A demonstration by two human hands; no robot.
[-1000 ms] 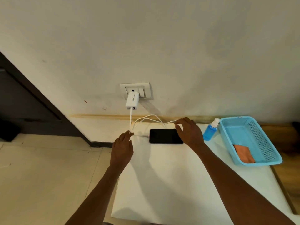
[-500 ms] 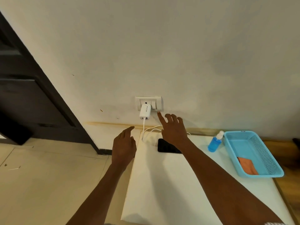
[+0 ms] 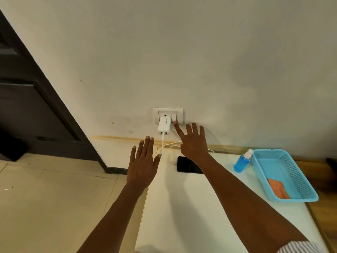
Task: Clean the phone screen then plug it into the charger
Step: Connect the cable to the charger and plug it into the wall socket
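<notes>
Since half a second earlier, the right hand had reached higher up the wall, its index fingertip now touching the switch on the wall socket plate at the centre of the frame, with the other fingers straight and spread apart. Meanwhile the left hand had flattened out, its fingers straight and close together, holding nothing, hovering by the left edge of the white table. Plugged into the socket, the white charger hung just left of that fingertip, and its white cable ran down to the table toward the phone. Lying flat and dark-screened, the phone sat just below the right wrist. Right of centre stood a blue spray bottle beside a blue basket holding an orange cloth.
</notes>
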